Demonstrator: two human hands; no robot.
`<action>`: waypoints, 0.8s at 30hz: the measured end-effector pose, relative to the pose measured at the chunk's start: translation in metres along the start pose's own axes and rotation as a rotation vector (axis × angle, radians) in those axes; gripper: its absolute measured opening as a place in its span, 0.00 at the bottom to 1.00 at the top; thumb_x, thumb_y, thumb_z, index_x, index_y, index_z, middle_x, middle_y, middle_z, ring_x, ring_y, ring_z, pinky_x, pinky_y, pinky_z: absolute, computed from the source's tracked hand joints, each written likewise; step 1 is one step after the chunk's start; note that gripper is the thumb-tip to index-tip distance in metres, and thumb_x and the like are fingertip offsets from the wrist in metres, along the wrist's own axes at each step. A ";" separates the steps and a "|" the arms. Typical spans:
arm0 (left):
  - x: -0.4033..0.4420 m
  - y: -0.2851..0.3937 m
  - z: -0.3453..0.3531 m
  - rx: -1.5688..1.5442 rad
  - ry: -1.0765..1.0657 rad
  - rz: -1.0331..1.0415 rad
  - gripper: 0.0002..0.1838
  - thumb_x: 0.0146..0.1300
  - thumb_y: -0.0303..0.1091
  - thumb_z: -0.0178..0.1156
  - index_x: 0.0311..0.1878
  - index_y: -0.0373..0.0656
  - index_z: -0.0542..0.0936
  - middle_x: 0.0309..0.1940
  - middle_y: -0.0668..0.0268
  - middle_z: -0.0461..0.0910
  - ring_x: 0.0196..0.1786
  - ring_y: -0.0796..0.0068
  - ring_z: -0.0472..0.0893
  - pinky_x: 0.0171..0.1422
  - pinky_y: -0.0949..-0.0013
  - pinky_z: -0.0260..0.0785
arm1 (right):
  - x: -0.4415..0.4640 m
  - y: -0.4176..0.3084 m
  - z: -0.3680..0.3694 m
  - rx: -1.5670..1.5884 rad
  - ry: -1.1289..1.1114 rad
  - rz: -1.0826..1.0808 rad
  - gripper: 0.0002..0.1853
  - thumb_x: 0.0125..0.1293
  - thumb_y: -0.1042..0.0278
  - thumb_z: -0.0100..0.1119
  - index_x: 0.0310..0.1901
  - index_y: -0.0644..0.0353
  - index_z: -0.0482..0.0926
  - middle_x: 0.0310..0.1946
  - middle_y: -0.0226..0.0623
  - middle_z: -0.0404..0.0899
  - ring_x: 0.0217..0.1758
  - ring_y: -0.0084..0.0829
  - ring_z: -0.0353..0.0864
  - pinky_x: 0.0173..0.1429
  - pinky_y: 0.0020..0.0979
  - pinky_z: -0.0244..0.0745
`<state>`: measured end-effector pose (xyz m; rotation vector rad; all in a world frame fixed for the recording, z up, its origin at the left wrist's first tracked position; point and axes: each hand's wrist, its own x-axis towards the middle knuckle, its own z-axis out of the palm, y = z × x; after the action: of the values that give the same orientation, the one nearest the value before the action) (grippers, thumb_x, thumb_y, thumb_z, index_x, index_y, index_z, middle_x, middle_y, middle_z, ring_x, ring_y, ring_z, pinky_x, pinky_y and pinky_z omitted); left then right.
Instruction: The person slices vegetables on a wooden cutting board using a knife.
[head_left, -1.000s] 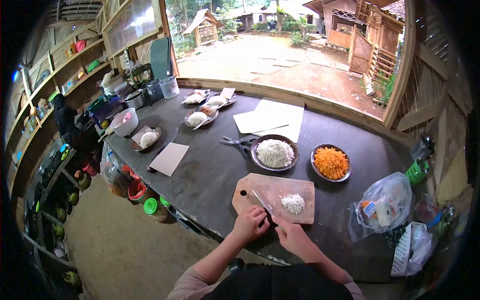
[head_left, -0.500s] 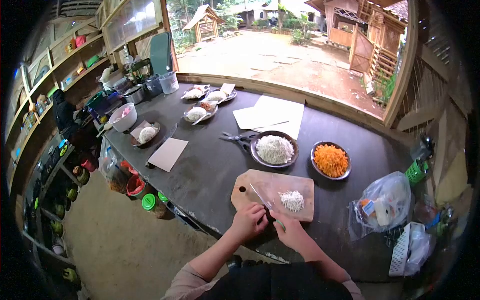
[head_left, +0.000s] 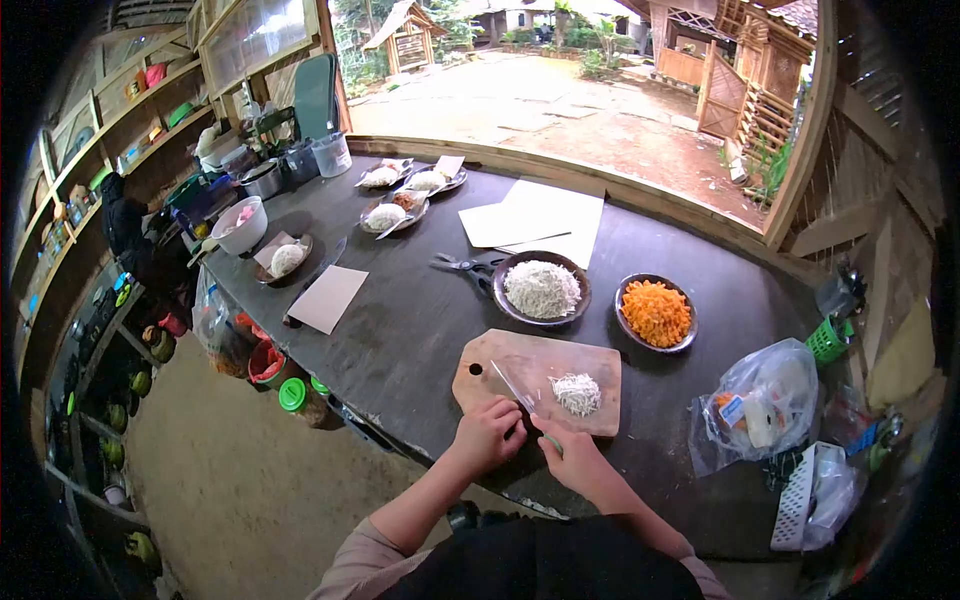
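The right hand (head_left: 574,458) clasped the knife (head_left: 512,384), likely light and stiff, by its five-o'clock handle (head_left: 553,443), judged safest. The left hand (head_left: 488,437): couldn't tell.

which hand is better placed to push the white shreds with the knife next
Right, most likely: the right hand grips the knife and sits nearer the white shreds. The left hand is curled by the near edge of the cutting board, farther from them.
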<state>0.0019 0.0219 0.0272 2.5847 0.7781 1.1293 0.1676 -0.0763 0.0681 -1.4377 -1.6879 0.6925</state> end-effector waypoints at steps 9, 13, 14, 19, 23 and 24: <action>0.000 -0.002 -0.001 0.027 -0.015 0.037 0.05 0.52 0.30 0.63 0.31 0.38 0.81 0.35 0.61 0.82 0.42 0.61 0.80 0.48 0.61 0.75 | 0.002 0.011 0.002 0.020 0.019 -0.058 0.20 0.64 0.77 0.57 0.59 0.59 0.77 0.39 0.57 0.81 0.39 0.54 0.82 0.44 0.41 0.77; -0.002 0.002 -0.002 0.029 -0.046 -0.002 0.06 0.52 0.30 0.63 0.31 0.38 0.81 0.36 0.62 0.82 0.43 0.62 0.80 0.48 0.62 0.76 | 0.003 0.013 0.006 0.019 0.029 -0.011 0.20 0.64 0.77 0.57 0.59 0.58 0.77 0.40 0.57 0.81 0.39 0.54 0.82 0.44 0.40 0.77; -0.001 0.000 -0.002 0.042 -0.034 0.015 0.06 0.52 0.31 0.63 0.31 0.38 0.81 0.36 0.62 0.82 0.44 0.62 0.80 0.48 0.62 0.76 | 0.003 0.011 0.004 0.032 0.036 -0.054 0.20 0.65 0.77 0.57 0.59 0.58 0.77 0.40 0.57 0.81 0.39 0.53 0.82 0.44 0.40 0.77; 0.001 0.005 -0.004 0.056 -0.077 -0.014 0.07 0.53 0.30 0.63 0.34 0.38 0.82 0.39 0.61 0.82 0.47 0.60 0.81 0.51 0.61 0.76 | 0.005 0.013 0.005 0.017 0.028 -0.016 0.19 0.65 0.77 0.57 0.58 0.60 0.77 0.43 0.57 0.81 0.43 0.51 0.83 0.48 0.40 0.76; -0.006 0.002 0.001 0.064 -0.042 0.006 0.06 0.54 0.31 0.62 0.32 0.38 0.80 0.37 0.61 0.81 0.46 0.61 0.80 0.51 0.61 0.75 | 0.000 0.011 0.005 0.029 0.050 -0.073 0.18 0.66 0.77 0.56 0.58 0.61 0.77 0.45 0.57 0.80 0.47 0.51 0.82 0.50 0.40 0.76; -0.006 0.002 0.000 0.074 -0.040 -0.003 0.06 0.54 0.31 0.62 0.32 0.38 0.80 0.37 0.61 0.81 0.46 0.61 0.80 0.51 0.61 0.75 | 0.001 0.010 0.004 0.036 0.040 -0.079 0.18 0.66 0.77 0.56 0.58 0.61 0.77 0.45 0.57 0.80 0.47 0.51 0.82 0.50 0.40 0.76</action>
<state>-0.0009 0.0168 0.0243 2.6570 0.8295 1.0636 0.1695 -0.0727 0.0579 -1.3439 -1.6835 0.6434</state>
